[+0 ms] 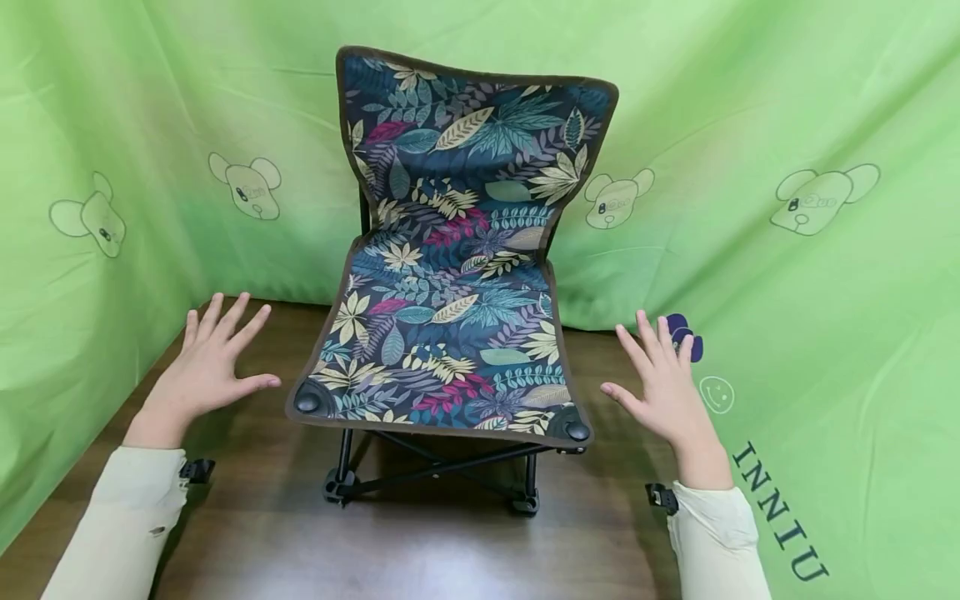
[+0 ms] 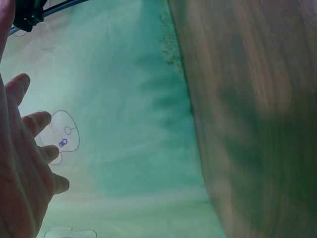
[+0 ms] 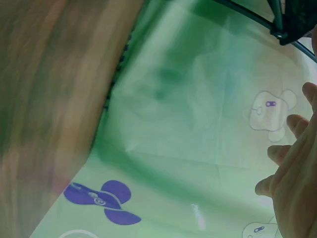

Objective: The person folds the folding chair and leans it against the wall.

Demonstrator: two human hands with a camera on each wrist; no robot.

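A small folding camp chair (image 1: 450,283) with dark leaf-print fabric stands unfolded on a brown wooden table (image 1: 420,542), its black legs (image 1: 431,471) under the seat. My left hand (image 1: 213,358) hovers left of the seat's front corner, fingers spread and holding nothing. My right hand (image 1: 660,383) hovers to the right of the seat, also spread and empty. Neither hand touches the chair. The left wrist view catches the left hand's fingers (image 2: 29,158) against green cloth; the right wrist view shows the right hand's fingers (image 3: 292,163) the same way.
A green cloth backdrop (image 1: 787,125) printed with cartoon mice wraps the back and both sides. A purple mouse print (image 3: 101,201) lies near my right hand. Black wrist-camera straps (image 1: 660,497) sit on both cream sleeves.
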